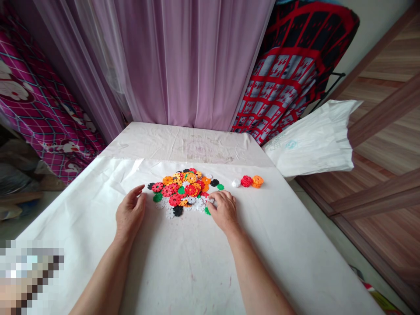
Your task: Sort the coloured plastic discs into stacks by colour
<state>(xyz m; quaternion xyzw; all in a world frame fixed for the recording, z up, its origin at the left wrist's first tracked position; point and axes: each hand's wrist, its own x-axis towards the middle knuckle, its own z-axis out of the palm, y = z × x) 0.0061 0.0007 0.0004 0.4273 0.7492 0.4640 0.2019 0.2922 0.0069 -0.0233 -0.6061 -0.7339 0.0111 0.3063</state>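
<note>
A pile of flower-shaped plastic discs [173, 189] in red, orange, white, green and black lies on the white-covered table. My left hand [130, 211] rests on its side left of the pile, with thumb and fingers apart and nothing between them. At the pile's right edge, my right hand [225, 210] is closed, thumb and forefinger pinching a white flower-shaped disc [209, 199]. Its other fingers are curled, partly hiding the disc. To the right sit three rounded clusters of interlocked discs: a white one [235, 183], a red one [246, 181] and an orange one [257, 181].
The table [183, 271] carries a white cover. A white plastic bag [318, 140] stands at its right edge. Behind hang a purple curtain [197, 65] and red-and-black patterned fabric [278, 78]. A wooden cabinet [387, 131] is at the right.
</note>
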